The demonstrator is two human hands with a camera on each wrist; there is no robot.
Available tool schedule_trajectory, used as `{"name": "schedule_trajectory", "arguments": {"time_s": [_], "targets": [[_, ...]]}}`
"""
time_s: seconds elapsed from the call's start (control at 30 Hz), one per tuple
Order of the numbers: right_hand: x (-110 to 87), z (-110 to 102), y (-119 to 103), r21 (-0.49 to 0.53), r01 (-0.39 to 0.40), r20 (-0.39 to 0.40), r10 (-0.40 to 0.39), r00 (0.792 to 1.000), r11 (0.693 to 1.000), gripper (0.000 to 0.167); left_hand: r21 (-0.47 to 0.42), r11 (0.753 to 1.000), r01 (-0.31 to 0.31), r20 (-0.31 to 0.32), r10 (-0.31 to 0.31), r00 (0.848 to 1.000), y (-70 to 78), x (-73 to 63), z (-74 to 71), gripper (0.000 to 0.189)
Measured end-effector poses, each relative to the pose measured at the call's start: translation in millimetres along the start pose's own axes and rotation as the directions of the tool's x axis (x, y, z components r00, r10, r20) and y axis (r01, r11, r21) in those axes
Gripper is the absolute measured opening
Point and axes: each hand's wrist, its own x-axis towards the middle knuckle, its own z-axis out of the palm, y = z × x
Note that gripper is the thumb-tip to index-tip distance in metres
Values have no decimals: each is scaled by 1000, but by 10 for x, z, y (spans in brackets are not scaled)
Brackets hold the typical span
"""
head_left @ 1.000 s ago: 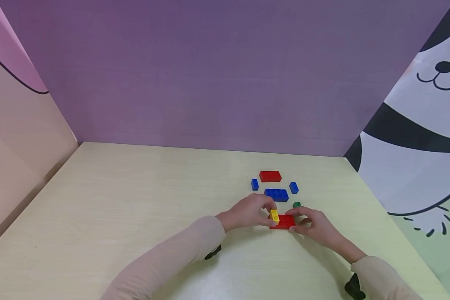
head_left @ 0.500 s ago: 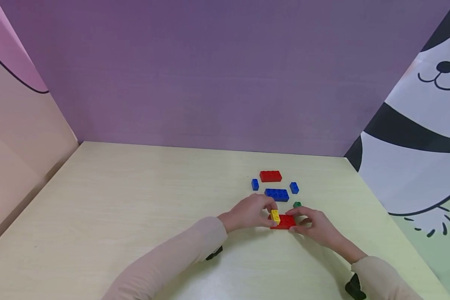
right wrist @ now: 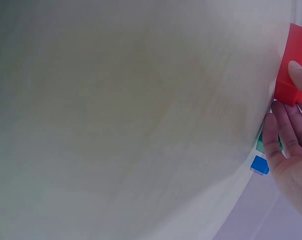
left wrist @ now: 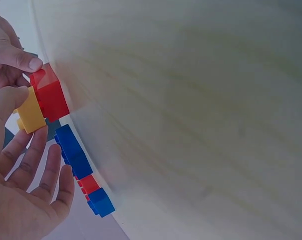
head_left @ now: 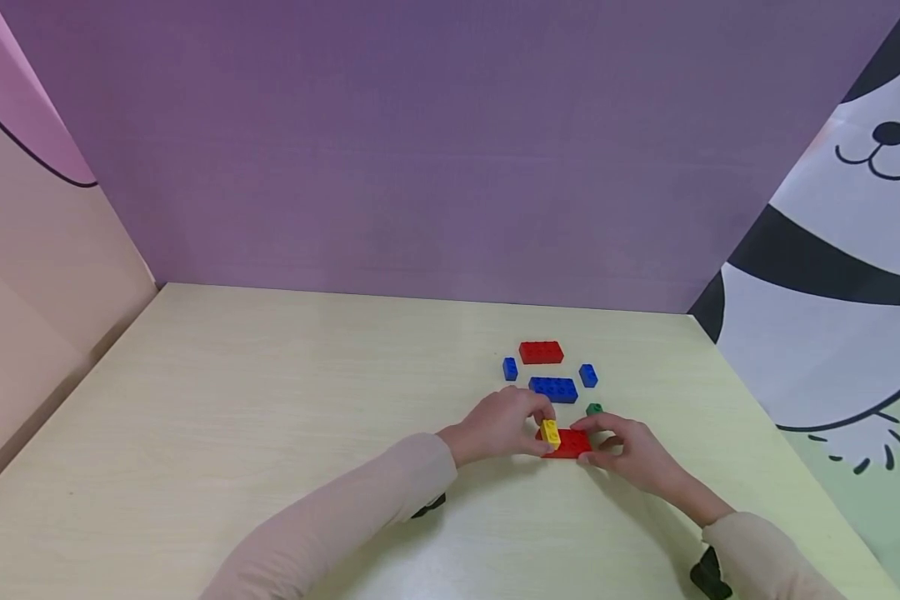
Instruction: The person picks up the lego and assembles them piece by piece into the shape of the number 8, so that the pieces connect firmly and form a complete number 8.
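Between the thumb and a finger of my left hand (head_left: pixel 501 423) is a small yellow brick (head_left: pixel 550 434), set across the left end of a red brick (head_left: pixel 572 444). In the left wrist view the yellow brick (left wrist: pixel 31 112) sits right at the studs of the red brick (left wrist: pixel 51 95). My right hand (head_left: pixel 630 447) holds that red brick by its right end, thumb on the near side and fingers on the far side. The right wrist view shows the thumb pressed to the red brick's side (right wrist: pixel 290 55). Part of the red brick's left end is hidden behind the yellow one.
Beyond the hands lie a long blue brick (head_left: pixel 553 390), another red brick (head_left: pixel 541 352) and two small blue bricks (head_left: pixel 510 369). A green brick (head_left: pixel 594 409) stands just behind my right fingers. The pale table (head_left: pixel 307 358) meets a purple wall (head_left: pixel 420 150) at the back.
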Motion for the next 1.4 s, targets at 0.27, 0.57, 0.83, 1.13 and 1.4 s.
{"name": "schedule_trajectory", "arguments": {"time_s": [0.27,0.57,0.83,1.13,1.4], "targets": [[-2,1,-1,-4,14,-4,-14,1000,1000,39,-20,1000,12,-2,-12,1000,4,9,0,30],[-3,3,-13,-2,3,-4,-3,1000,1000,39,-62,998,16,-15,-17,1000,-29,22,35,29],[-1,-1,-15,3,-1,1,1,1000,1000,38,-88,996,29,-16,-31,999,-47,51,63,29],[3,15,5,-4,-24,3,24,1000,1000,39,-83,996,39,-7,-39,999,-43,58,70,27],[5,9,1,-5,-16,4,16,1000,1000,38,-80,995,54,-15,-56,998,-35,53,81,27]]}}
